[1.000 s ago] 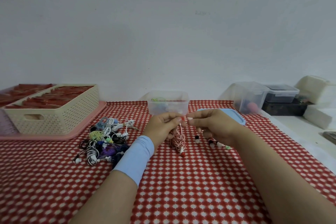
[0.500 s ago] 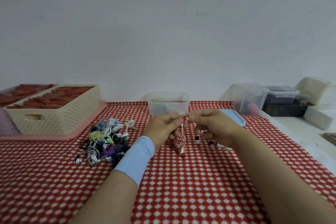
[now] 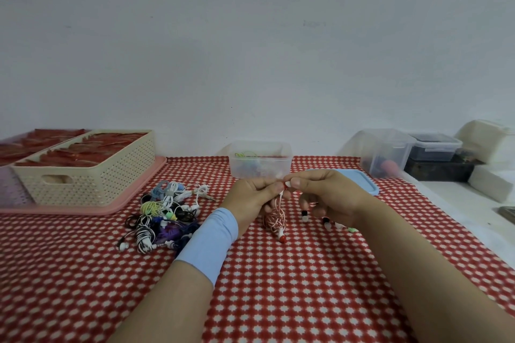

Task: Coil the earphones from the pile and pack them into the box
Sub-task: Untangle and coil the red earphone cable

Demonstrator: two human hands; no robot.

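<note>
Sitting at the table's left edge, a cream basket (image 3: 83, 175) rests on a pink tray (image 3: 133, 199). Just right of it lies the pile of earphones (image 3: 164, 217) (tangled, many colours). At centre the left hand (image 3: 250, 198) and right hand (image 3: 331, 195) meet, both pinching the red-and-white earphones (image 3: 276, 217), whose bunched cord hangs toward the checked cloth (image 3: 278, 287). Just behind stands the clear box (image 3: 260, 166), lidless; a blue lid (image 3: 362, 181) lies further right. Cloth spreads wide to the near edge.

Left hand (image 3: 252, 198) and right hand (image 3: 328, 195) meet — each grip pinching the earphones (image 3: 274, 218).
</note>
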